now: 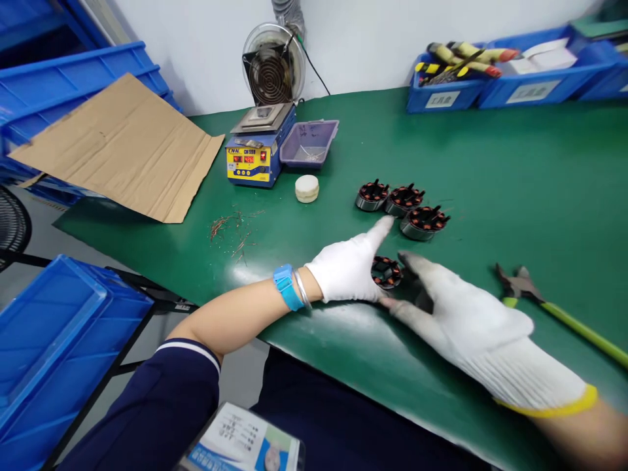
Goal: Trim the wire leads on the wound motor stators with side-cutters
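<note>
A motor stator (pixel 387 272) with copper windings and black insulators is at the front of the green bench. My left hand (pixel 346 267), in a white glove, curves round its left and near sides, with the thumb stretched away; part of the stator is hidden by this hand. To the right is my right hand (pixel 458 314), in a white knitted glove with a yellow cuff. Its thumb and fingers are apart, close to the stator, with nothing seen between them. Behind the hands, three more stators (pixel 424 223) stand grouped together.
Green-handled cutters (pixel 523 288) lie at right. Farther back are a solder pot (pixel 258 154), a purple tray (pixel 294 157) and a round white pad (pixel 307 188). Wire scraps (pixel 219 227) lie left. Blue bins (pixel 444 98) line the back; cardboard (pixel 122 144) leans at far left.
</note>
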### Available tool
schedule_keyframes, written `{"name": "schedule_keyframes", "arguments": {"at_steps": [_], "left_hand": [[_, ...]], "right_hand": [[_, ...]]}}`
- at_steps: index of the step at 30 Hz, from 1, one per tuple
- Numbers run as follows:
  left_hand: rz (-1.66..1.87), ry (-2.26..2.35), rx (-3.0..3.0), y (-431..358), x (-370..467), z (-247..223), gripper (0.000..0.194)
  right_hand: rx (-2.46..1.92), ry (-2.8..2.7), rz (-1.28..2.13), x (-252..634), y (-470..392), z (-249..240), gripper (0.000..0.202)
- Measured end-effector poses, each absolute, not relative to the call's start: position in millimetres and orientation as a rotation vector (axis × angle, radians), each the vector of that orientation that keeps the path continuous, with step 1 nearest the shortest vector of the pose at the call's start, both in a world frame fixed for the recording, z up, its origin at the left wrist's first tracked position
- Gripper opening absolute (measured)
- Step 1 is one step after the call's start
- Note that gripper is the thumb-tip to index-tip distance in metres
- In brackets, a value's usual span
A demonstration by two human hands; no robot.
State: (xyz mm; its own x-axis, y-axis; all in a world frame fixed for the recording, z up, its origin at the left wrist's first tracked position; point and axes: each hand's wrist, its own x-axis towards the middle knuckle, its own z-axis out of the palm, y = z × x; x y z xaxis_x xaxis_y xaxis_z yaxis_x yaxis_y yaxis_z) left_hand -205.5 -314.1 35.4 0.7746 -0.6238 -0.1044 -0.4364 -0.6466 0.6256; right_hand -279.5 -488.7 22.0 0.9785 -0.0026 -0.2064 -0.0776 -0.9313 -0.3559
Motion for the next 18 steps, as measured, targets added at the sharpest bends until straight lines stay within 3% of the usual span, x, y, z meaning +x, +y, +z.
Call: {"name": "schedule_keyframes", "arguments": {"at_steps": [2,5,18], "left_hand": [[-0.412,-0.791,2.386,-314.4,-204.9,35.1,0.126],[-0.413,-0.805,2.415,-314.4,-205.2,35.0,0.124],[-0.260,-0.869,2.414,-316.5,-207.7,28.3,0.093]], "right_hand": [[-2.722,0.069,0.292,-276.5,-494.3,12.5,0.053],[-2.649,0.062,0.260,-273.0,-504.6,7.2,0.038],[-2.609,0.080,0.299,-266.6,-509.8,10.2,0.033]]}}
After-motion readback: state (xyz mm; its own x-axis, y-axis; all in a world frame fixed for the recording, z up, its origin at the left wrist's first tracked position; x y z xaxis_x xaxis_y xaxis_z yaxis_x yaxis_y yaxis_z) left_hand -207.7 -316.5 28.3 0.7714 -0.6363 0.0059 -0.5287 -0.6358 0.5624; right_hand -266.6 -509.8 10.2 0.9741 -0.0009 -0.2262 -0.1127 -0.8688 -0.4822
